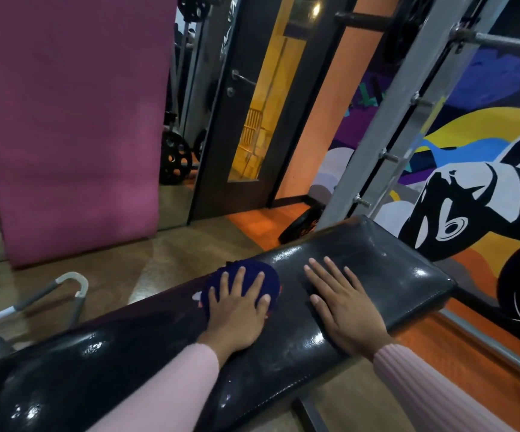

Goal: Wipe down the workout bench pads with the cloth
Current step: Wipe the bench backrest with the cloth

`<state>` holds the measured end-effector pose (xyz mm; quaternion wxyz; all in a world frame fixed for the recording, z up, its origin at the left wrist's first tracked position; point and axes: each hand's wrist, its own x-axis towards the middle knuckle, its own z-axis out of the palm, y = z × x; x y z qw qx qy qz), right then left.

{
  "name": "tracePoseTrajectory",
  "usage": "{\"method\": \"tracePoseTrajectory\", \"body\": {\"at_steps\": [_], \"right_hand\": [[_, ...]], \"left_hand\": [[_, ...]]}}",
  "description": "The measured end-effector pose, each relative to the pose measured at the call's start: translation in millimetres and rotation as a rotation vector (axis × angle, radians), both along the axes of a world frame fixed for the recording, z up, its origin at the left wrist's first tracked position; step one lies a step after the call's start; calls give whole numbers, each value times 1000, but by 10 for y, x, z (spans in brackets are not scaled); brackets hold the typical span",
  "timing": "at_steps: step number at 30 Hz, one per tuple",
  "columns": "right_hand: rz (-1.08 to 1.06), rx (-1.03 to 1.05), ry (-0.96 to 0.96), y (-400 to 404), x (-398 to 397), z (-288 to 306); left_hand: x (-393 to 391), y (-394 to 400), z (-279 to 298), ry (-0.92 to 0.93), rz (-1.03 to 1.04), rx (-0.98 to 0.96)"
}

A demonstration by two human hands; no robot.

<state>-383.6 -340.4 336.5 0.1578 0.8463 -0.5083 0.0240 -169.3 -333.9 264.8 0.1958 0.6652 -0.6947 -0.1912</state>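
Head view step: wiping is under way; the left hand (236, 307) lies flat, fingers spread, pressing the blue cloth (246, 275) on the bench pad (361, 254).
Right hand: the right hand (342, 304) lies flat and bare on the pad, just beside the cloth, holding nothing.
Cloth place: near the pad's far edge, beside the left hand's fingertips.
Pad direction: long side runs from near left to far right, toward the metal rack (386, 126).
Next move: I think push the cloth along the pad to the dull far end.

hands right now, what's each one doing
Left hand: open, fingers spread, pressing the blue cloth onto the bench pad.
Right hand: open, flat on the pad, holding nothing.
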Motion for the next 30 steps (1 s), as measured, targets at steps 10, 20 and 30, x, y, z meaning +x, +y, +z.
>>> {"method": "tracePoseTrajectory", "body": {"at_steps": [10, 20, 30], "right_hand": [[-6, 46, 28, 12, 10, 11], [-2, 53, 20, 4, 18, 13], [11, 66, -14, -1, 6, 20]], "left_hand": [[-15, -224, 124, 21, -59, 58], [-108, 371, -28, -69, -142, -49], [241, 263, -149, -94, -69, -20]]}}
